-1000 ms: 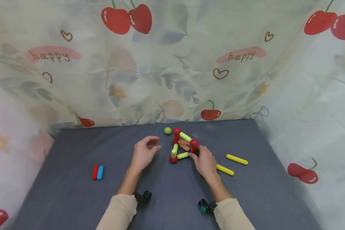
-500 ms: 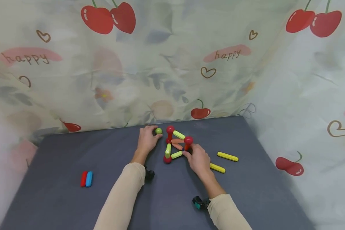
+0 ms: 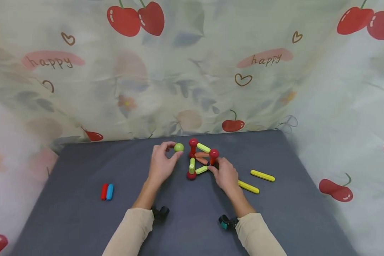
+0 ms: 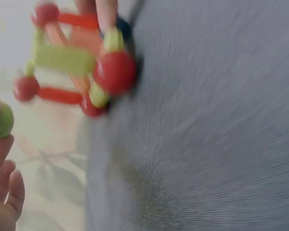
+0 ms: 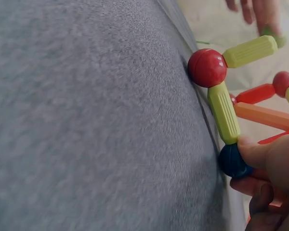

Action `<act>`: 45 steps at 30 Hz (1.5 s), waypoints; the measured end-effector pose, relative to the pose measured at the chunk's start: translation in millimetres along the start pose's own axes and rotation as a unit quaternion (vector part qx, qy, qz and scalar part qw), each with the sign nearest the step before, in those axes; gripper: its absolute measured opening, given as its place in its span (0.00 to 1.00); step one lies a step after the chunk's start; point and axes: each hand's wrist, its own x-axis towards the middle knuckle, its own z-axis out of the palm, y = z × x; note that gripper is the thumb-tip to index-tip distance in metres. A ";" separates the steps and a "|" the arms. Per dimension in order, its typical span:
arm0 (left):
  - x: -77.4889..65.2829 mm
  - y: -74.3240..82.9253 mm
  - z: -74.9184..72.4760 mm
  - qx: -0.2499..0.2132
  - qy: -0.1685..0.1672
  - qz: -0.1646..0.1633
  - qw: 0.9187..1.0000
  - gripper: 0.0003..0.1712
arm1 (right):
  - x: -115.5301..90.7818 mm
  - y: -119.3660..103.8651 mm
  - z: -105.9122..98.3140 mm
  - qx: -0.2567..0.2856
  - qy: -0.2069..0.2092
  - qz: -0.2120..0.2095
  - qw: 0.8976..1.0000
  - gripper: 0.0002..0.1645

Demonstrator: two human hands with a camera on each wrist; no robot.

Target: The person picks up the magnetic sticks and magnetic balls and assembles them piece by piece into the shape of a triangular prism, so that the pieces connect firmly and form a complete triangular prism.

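Note:
My left hand (image 3: 161,163) pinches a green ball (image 3: 179,147) between thumb and fingers, raised a little above the table, left of a ball-and-rod frame. Red balls (image 3: 191,175) form several corners of that frame, joined by yellow-green rods (image 3: 202,170), red rods and orange rods (image 3: 202,154). One yellow-green rod (image 5: 250,51) rises from the front-left ball with its upper end free. At the front-right corner my right hand (image 3: 225,175) grips a dark blue ball (image 5: 232,161) between thumb and fingers. That hand partly hides the corner in the head view.
Two yellow rods (image 3: 262,175) lie right of the frame, one partly behind the right hand. A red rod (image 3: 104,192) and a blue rod (image 3: 110,192) lie side by side at the left. A printed cloth (image 3: 166,89) hangs behind the dark table (image 3: 192,227).
My left hand has reached forward to the green ball at the back, picked it up and brought it slightly nearer. The right hand keeps its hold at the frame's corner.

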 end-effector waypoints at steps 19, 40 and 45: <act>-51.2 13.7 0.0 -0.004 -0.078 0.060 0.995 0.22 | 7.5 -3.1 8.5 0.022 -0.031 -0.042 0.998 0.22; -2.9 -25.9 16.8 0.061 -0.162 -0.059 0.983 0.26 | -43.4 -45.1 36.1 0.040 -0.030 -0.050 0.997 0.24; -22.1 -23.4 7.9 0.087 -0.129 -0.060 0.986 0.23 | -33.2 -32.2 22.9 0.019 -0.008 -0.083 0.996 0.17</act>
